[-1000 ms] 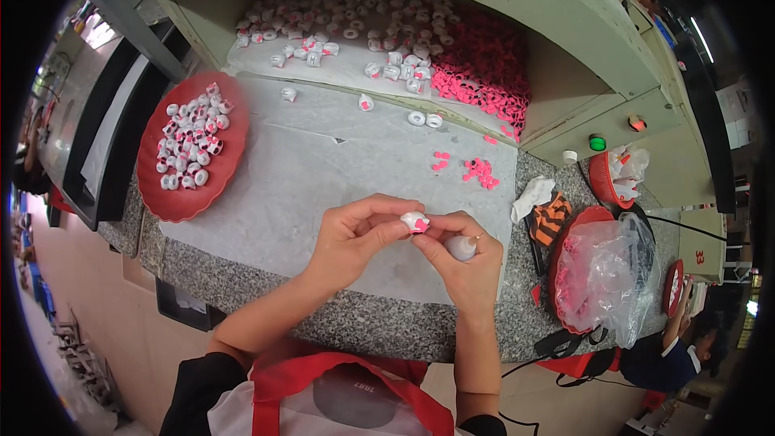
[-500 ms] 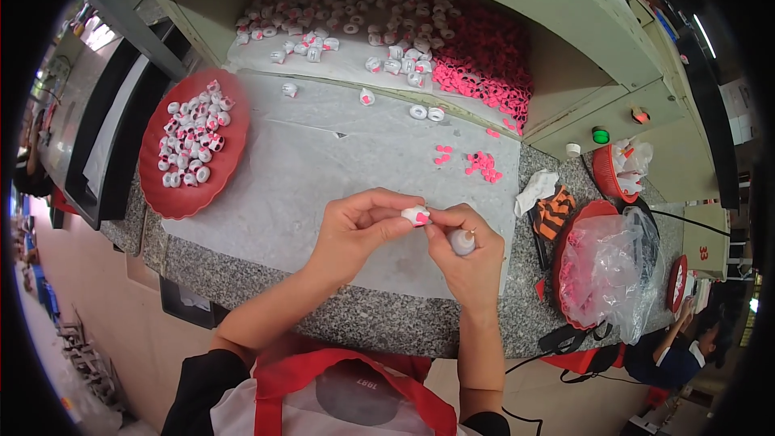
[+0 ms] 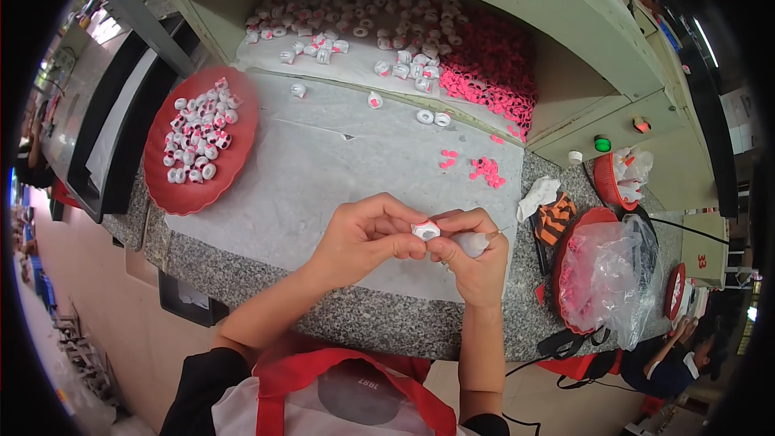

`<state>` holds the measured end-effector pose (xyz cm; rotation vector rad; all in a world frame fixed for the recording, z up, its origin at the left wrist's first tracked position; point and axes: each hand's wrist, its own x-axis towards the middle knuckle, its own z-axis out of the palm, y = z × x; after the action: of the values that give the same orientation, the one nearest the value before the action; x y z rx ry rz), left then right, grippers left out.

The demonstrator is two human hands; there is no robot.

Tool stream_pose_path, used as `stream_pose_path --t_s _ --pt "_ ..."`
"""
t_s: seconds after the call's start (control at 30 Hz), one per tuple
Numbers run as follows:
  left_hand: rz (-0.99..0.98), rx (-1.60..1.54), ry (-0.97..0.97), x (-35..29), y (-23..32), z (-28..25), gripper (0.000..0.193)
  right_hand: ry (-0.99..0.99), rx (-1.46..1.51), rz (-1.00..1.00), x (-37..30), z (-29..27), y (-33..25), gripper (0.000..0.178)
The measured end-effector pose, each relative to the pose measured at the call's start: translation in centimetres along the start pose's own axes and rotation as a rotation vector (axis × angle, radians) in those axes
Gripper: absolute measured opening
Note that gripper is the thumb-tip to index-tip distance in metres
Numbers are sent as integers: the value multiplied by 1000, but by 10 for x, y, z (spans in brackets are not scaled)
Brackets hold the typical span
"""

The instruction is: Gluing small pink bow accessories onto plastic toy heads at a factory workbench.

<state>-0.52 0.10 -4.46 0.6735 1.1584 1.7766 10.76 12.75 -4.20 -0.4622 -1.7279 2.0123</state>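
A small white ring-shaped piece with a pink edge point(image 3: 425, 231) is pinched in the fingertips of my left hand point(image 3: 359, 238), above the paper-covered bench. Its hollow side now shows. My right hand point(image 3: 478, 274) steadies the same piece with thumb and forefinger. Tucked in that hand is a translucent white squeeze bottle point(image 3: 471, 244) with a thin needle tip pointing right. Beyond my hands lie loose pink pieces point(image 3: 488, 172) and two white rings point(image 3: 433, 118) on the white paper sheet point(image 3: 299, 161).
At left stands a red scalloped dish point(image 3: 242, 133) of white-and-pink pieces. A shelf point(image 3: 565, 105) behind holds heaps of white pieces point(image 3: 347, 8) and pink pieces point(image 3: 484, 97). On the right are a striped cloth point(image 3: 555, 220), a red basket point(image 3: 607, 182) and a plastic bag point(image 3: 617, 266).
The white piece has been turned in my fingers, from its pink-marked face to its hollow side. Both hands have shifted slightly, and the bottle's tip has come into view on the right.
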Motion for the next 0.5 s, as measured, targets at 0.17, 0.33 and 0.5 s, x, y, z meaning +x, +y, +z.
stream_pose_path --t_s 0.17,0.33,0.5 --pt "-23 -4 88 -1 8 -2 17 3 63 97 4 10 5 19" --pt "141 484 429 -12 17 -61 16 38 -48 193 8 28 17 18" --pt "624 1829 935 12 52 -128 24 108 -211 178 8 12 25 20"
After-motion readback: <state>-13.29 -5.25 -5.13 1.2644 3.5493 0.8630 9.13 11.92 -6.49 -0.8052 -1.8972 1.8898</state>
